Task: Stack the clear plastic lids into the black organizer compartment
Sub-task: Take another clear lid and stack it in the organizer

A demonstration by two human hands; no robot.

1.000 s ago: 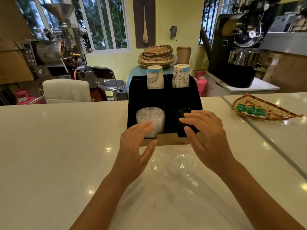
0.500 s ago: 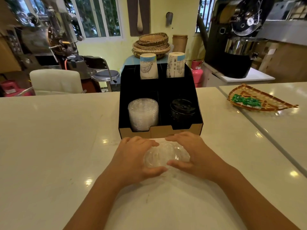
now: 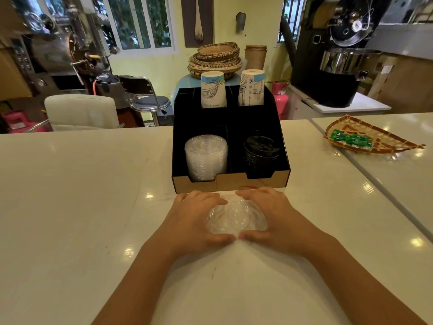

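Both hands cup a small pile of clear plastic lids point(image 3: 235, 219) lying on the white counter point(image 3: 82, 207): the left hand point(image 3: 194, 221) and right hand point(image 3: 276, 221) press in from either side, fingers curled over the far rim and thumbs nearly touching at the near rim. Just beyond the fingertips stands the black organizer point(image 3: 230, 127), whose front left compartment holds a tall stack of clear lids point(image 3: 206, 158) and whose front right compartment holds black lids point(image 3: 261, 153). Two paper cups point(image 3: 213, 90) stand inverted in its rear compartments, and a woven tray point(image 3: 370, 139) lies well apart on the right.
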